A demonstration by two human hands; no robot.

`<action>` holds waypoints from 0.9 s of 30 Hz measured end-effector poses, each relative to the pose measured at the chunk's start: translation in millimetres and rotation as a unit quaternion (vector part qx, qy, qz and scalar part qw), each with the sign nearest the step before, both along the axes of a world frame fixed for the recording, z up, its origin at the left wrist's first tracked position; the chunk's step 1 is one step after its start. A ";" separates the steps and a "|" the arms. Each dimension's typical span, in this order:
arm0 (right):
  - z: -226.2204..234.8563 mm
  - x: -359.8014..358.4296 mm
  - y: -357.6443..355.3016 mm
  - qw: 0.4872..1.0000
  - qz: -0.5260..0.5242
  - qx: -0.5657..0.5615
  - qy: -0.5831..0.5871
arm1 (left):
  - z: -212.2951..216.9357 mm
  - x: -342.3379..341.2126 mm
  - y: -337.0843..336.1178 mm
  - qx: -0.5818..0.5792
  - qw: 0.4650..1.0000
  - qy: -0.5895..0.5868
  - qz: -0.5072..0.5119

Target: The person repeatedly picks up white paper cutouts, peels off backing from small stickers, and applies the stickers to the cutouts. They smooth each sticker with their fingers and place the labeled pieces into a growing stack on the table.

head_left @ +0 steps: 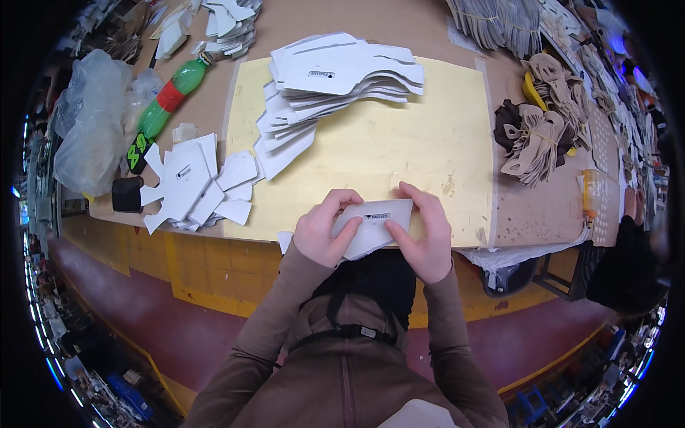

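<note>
The left hand (321, 232) and right hand (428, 242) pinch a white piece (374, 232) between them, by the surface's (531, 217) near edge. Its long side runs left to right.

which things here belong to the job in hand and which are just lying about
Likely the job: printed white piece held by the left hand and right hand; fanned white stack; scattered white pile; yellow sheet.

Apparently lying about: green bottle; clear plastic bags; small black item; tied beige bundle.
</note>
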State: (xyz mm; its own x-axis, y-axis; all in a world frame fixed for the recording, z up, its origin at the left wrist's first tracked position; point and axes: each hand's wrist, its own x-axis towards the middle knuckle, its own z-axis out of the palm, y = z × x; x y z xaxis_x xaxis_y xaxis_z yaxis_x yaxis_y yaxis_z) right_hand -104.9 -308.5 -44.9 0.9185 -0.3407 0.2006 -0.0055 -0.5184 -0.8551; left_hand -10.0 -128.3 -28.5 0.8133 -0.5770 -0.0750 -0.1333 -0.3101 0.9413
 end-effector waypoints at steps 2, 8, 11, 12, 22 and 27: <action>8.0 -7.1 8.7 0.988 0.007 0.149 0.030 | 10.6 -1.2 6.2 -0.037 0.998 0.058 -0.008; 44.1 -26.5 26.3 0.895 -0.032 0.442 0.037 | 49.3 1.9 16.0 -0.067 0.973 0.206 -0.075; 56.4 -28.1 31.3 0.887 -0.059 0.457 0.021 | 62.6 2.9 13.4 -0.065 0.958 0.267 -0.083; 59.1 -29.4 32.7 0.886 -0.074 0.458 0.029 | 65.4 3.3 12.4 -0.071 0.953 0.283 -0.079; 44.9 -38.4 31.8 0.880 -0.021 0.472 0.052 | 62.5 8.2 11.2 -0.019 0.955 0.283 -0.089; 44.6 -39.6 29.7 0.884 -0.009 0.460 0.080 | 59.9 6.0 10.9 -0.031 0.956 0.280 -0.085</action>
